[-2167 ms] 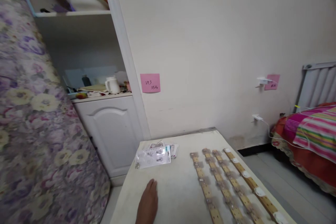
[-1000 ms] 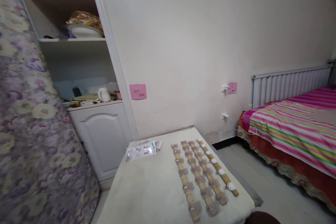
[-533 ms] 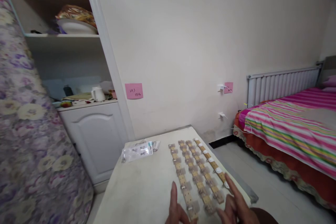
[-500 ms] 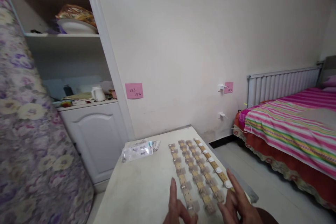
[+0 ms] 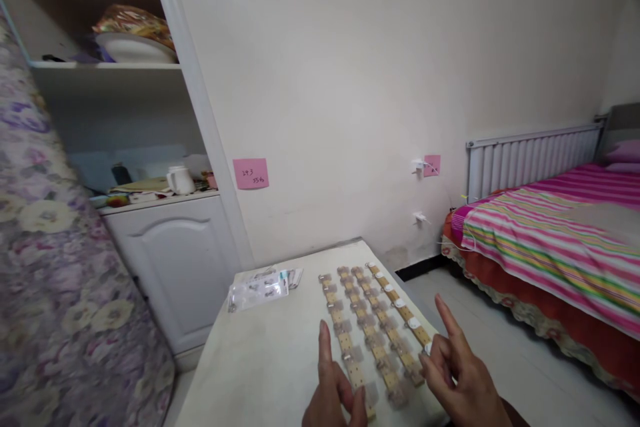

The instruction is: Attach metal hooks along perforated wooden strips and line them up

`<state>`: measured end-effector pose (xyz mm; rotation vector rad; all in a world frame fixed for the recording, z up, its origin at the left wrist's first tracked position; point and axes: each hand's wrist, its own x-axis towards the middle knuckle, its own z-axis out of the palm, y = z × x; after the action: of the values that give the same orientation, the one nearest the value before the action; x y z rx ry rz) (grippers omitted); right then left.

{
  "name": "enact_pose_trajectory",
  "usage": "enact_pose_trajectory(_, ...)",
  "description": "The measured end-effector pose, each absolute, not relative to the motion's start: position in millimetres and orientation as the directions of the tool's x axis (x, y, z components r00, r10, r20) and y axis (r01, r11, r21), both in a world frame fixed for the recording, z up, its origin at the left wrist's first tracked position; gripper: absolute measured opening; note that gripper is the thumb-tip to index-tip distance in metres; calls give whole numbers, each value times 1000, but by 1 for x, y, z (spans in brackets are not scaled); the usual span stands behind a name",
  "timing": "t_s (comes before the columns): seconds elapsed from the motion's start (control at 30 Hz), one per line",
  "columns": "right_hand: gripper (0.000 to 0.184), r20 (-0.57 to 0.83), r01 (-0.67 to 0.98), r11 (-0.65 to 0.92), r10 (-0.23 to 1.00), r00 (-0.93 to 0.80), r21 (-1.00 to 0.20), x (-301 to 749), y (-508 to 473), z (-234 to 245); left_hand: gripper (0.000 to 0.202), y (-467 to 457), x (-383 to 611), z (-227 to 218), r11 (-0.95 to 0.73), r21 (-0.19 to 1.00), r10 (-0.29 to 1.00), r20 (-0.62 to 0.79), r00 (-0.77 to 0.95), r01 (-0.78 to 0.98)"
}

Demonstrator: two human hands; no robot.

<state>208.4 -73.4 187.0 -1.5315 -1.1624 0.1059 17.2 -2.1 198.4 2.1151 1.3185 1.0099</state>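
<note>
Several narrow light-wood strips lie lengthwise on the white table [image 5: 250, 360], most bearing clear plastic pieces with small metal parts. My left hand [image 5: 333, 383] is over the near end of the leftmost strip [image 5: 345, 341], index finger pointing away and thumb apart, with nothing visible in it. Beside the near end of the rightmost strip [image 5: 405, 313], which carries white round pieces, is my right hand [image 5: 463, 373]. Its index finger is raised and the other fingers are curled, with nothing visible between them. Two middle strips [image 5: 367, 320] lie between the hands.
Clear plastic packaging [image 5: 260, 290] lies at the table's back left. A white cabinet [image 5: 173, 267] and a floral curtain [image 5: 85, 267] stand on the left. To the right is a bed [image 5: 540, 220] with a striped cover. Plugs [image 5: 419, 165] and pink notes [image 5: 251, 173] are on the wall.
My right hand has moved up and slightly right, its index finger rising. My left hand has shifted slightly left and up. The whole view has shifted a little; the strips lie as before.
</note>
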Motion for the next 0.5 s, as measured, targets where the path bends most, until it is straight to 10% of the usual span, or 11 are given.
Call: enact_pose_trajectory(0.5,65,503,579,169,716,484,-798,206,-80,189,73,-2,15,189,-469,694,883,389,264,546)
